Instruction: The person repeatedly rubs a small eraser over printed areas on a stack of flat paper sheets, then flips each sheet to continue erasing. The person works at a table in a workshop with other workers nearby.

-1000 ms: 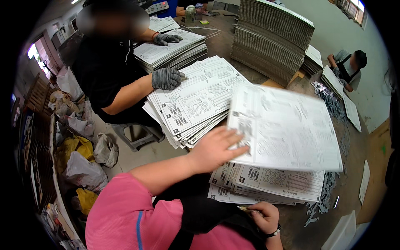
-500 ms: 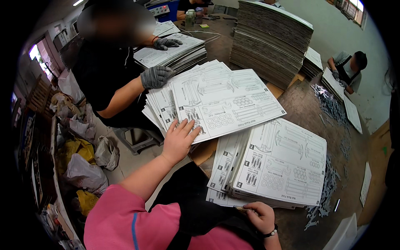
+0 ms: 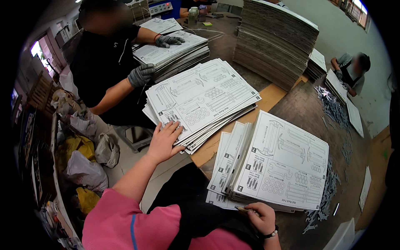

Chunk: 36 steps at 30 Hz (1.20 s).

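Observation:
My left hand [image 3: 166, 141] lies with fingers spread on the near corner of a slanted stack of printed white boards [image 3: 200, 96] showing line drawings of hammers, wrenches, nuts and bolts. The top board lies roughly over the pile, whose edges fan out unevenly. My right hand [image 3: 262, 218] is closed, low beside a second stack of the same boards [image 3: 283, 166]. From its fingers pokes the end of a small thin brownish thing [image 3: 240, 209]; most of it is hidden in the grip, and its kind cannot be made out.
Loose grey wrench-shaped pieces [image 3: 323, 200] are scattered right of the second stack. A tall stack of boards [image 3: 271, 50] stands at the back. To the left, a co-worker's gloved hands [image 3: 141, 75] are by another board pile [image 3: 183, 50]. Plastic bags [image 3: 85, 171] lie on the floor.
The top board has moved left and down onto the left pile, with my left hand shifting the same way. The co-worker's nearer gloved hand has come off the boards. My right hand stays put.

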### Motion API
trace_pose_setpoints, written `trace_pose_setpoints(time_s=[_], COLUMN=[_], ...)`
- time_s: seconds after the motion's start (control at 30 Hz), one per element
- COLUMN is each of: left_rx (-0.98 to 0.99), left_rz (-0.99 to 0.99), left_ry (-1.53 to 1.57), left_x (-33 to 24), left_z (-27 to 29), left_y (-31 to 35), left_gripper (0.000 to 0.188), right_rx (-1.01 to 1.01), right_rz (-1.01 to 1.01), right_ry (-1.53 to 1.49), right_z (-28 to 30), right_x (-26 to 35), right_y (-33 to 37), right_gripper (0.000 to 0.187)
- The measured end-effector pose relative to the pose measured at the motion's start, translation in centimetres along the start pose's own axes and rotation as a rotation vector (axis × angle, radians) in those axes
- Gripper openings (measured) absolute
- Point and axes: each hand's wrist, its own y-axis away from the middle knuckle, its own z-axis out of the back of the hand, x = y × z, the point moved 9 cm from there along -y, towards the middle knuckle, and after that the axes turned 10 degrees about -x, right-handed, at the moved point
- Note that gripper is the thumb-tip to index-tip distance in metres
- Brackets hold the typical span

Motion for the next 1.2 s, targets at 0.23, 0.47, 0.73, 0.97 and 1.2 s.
trace_pose_setpoints(time_s=[0.23,0.47,0.73,0.97,1.2], left_rx=[-0.014,0.168,0.269,0.316,0.3], left_rz=[-0.087,-0.348,-0.136,-0.077,-0.037], left_ry=[0.261,0.694,0.901,0.955,1.036], left_x=[-5.6,-18.4,-20.2,-20.0,-19.9], left_z=[-0.2,-2.7,-6.6,-7.3,-7.6], left_y=[-2.1,-3.4,-2.2,-1.7,-1.7], left_gripper=[0.072,0.08,0.081,0.085,0.082], right_rx=[-0.008,-0.246,-0.33,-0.238,0.013], right_rz=[0.049,-0.111,-0.383,-0.547,0.208], right_ry=[0.05,0.057,-0.016,-0.043,0.975], right_z=[0.8,5.0,4.0,3.4,-1.9], right_x=[-0.2,0.3,-3.8,-6.2,2.7], right_y=[-1.3,-4.6,-9.8,-11.2,-13.3], right_gripper=[0.015,0.015,0.017,0.019,0.011])
